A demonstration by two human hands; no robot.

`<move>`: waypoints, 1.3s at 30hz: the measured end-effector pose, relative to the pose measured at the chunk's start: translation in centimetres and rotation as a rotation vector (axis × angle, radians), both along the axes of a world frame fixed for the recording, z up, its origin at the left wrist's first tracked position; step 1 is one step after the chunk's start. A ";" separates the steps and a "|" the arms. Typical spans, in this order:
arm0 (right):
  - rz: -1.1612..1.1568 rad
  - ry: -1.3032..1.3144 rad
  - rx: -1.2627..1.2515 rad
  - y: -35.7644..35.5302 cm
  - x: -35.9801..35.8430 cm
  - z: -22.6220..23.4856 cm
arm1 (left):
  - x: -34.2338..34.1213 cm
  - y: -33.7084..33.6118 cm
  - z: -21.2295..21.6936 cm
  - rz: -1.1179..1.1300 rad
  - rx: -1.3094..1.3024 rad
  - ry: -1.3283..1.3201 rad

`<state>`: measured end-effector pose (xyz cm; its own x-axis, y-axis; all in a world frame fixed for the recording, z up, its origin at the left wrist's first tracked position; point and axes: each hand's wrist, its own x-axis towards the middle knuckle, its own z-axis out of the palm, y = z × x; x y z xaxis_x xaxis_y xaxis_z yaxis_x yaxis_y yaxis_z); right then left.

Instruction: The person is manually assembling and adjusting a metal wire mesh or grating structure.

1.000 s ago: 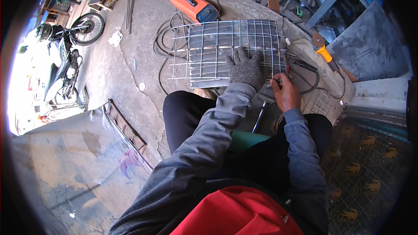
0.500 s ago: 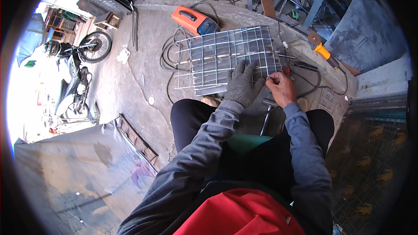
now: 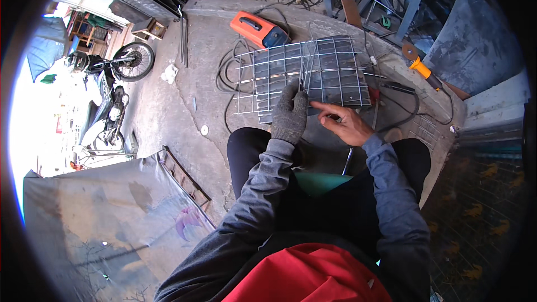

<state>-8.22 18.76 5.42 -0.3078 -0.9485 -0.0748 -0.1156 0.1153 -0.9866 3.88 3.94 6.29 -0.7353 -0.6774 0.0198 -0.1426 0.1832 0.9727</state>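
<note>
One wire mesh grid (image 3: 305,75), grey steel, flat on the concrete floor (image 3: 190,95) just ahead of your knees. Your left hand (image 3: 291,114), in one grey knit glove, rests on its near edge, fingers pinched on an upright wire there. Your right hand (image 3: 344,123), bare, hovers at the same edge, fingers loosely spread, holding nothing.

One orange box-shaped welding machine (image 3: 260,29) just beyond the grid's far left corner; black cables (image 3: 226,72) loop from it beside the grid. One angle grinder (image 3: 419,67) with orange handle, to the right of the grid.

Two motorcycles (image 3: 112,89) parked at the far left, in daylight. One grey tarpaulin (image 3: 100,212) on the ground, lower left. Blue-grey metal frames (image 3: 414,0) stand at the top right. Setting: open workshop yard, cracked concrete.
</note>
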 end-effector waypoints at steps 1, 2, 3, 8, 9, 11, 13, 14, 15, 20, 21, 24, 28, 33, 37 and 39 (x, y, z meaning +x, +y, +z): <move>-0.068 0.002 -0.033 0.0 0.1 0.2 | 0.2 -0.3 0.0 0.086 0.085 0.007; -0.070 0.004 -0.034 0.0 -0.2 -0.1 | 0.4 -0.6 0.1 0.172 0.170 0.013; -0.198 0.067 -0.004 0.0 -0.9 -1.0 | 0.7 -0.8 0.1 0.169 0.170 0.014; -0.422 0.107 0.181 0.4 -2.4 -1.7 | 1.4 -1.7 -0.7 0.083 0.613 0.286; -0.417 0.108 0.180 0.3 -1.9 -1.0 | 1.4 -1.7 -1.3 0.000 0.641 0.316; -0.435 -0.081 0.171 0.6 -1.3 0.5 | 0.0 0.1 -1.2 0.092 0.807 0.380; -0.486 -0.045 0.163 1.2 -2.0 -1.9 | -1.1 0.9 -1.5 0.059 0.805 0.264; -0.535 -0.009 0.152 1.3 -2.3 -2.7 | -1.6 1.1 -2.3 0.066 0.766 0.228; -0.533 -0.002 0.156 1.5 -2.6 -3.3 | -1.6 0.9 -3.0 0.067 0.772 0.235; -0.592 0.250 0.194 1.0 -3.7 -6.1 | -1.6 -0.5 -6.8 0.010 0.136 -0.198; -0.588 0.253 0.196 1.0 -3.9 -6.6 | -1.5 -0.8 -7.4 0.021 -0.136 -0.286; -0.615 0.316 0.232 0.8 -3.6 -6.8 | -1.2 -0.8 -6.1 -0.015 -0.169 -0.391; -0.664 0.352 0.171 0.7 -3.4 -6.4 | -1.1 -0.1 -4.3 0.003 -0.235 -0.353; -0.652 0.426 0.232 0.8 -3.5 -5.7 | -1.7 0.1 -3.8 0.004 -0.232 -0.468; -0.655 0.410 0.254 0.7 -3.1 -4.7 | -1.7 0.1 -3.2 0.023 -0.285 -0.524; -0.658 0.388 0.265 0.9 -3.2 -4.8 | -1.7 0.2 -2.5 0.026 -0.295 -0.574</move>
